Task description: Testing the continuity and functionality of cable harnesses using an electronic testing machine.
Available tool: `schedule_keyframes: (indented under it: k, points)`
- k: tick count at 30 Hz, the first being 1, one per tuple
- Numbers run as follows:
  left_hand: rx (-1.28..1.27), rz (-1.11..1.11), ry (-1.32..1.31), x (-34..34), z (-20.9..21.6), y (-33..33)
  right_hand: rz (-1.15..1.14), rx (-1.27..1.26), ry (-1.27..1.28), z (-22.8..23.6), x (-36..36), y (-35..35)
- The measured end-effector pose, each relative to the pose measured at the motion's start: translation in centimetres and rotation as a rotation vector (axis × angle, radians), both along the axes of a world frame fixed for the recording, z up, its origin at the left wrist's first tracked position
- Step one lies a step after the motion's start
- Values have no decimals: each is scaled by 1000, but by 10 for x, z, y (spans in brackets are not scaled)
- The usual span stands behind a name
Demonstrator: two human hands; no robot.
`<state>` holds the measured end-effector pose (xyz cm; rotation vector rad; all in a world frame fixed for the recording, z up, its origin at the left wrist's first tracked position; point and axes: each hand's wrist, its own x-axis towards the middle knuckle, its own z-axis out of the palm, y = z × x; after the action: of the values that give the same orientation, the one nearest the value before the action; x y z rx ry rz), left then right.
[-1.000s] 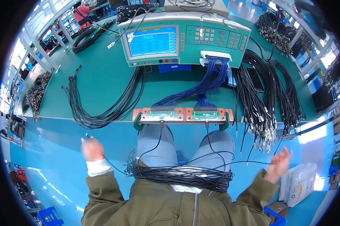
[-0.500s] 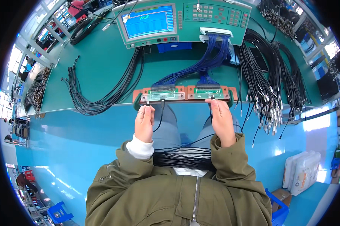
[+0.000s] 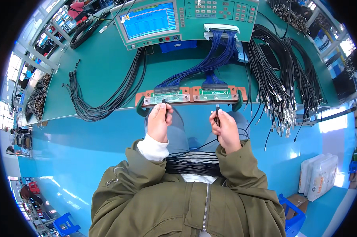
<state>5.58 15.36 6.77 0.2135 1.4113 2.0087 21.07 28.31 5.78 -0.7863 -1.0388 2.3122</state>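
Two green circuit boards under clear covers form a brown test fixture (image 3: 191,96) at the bench's front edge. My left hand (image 3: 158,124) is closed, its thumb and fingers pinching a black cable plug (image 3: 165,101) against the front of the left board. My right hand (image 3: 227,129) grips another cable by its black plug (image 3: 217,112). That plug points upward, its metal tip just below the right board and apart from it. Black cables (image 3: 192,164) lie across my lap. Blue wires (image 3: 210,59) join the fixture to a green tester (image 3: 186,21) with a lit screen (image 3: 149,21).
A bundle of black cables (image 3: 111,98) lies on the bench at left. Thick bundles with silvery plugs (image 3: 279,98) hang over the front edge at right. Dark green handles (image 3: 140,106) flank the fixture. White sacks (image 3: 319,177) and a blue stool (image 3: 292,217) stand at lower right.
My left hand has shifted right, from the outer plug to the inner one on the left board. My right hand has drawn its plug down off the right board. The screen's display has changed.
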Motion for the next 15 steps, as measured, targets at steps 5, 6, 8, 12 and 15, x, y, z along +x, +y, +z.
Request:
schedule_keyframes:
  k: [5,6,8,12,15]
  points:
    - [22,35,38,8,-5,1,36,-20,-32,-9,-6,10]
    - [25,56,46,9,-5,2,52,-23,-38,-10,-6,11]
    - [4,51,38,8,-3,4,50,-35,-31,-10,-5,14]
    - [-57,39,13,5,0,7,48,-71,-12,-9,-5,17]
    - [-7,53,34,4,-3,8,6,-93,-15,-4,-8,12]
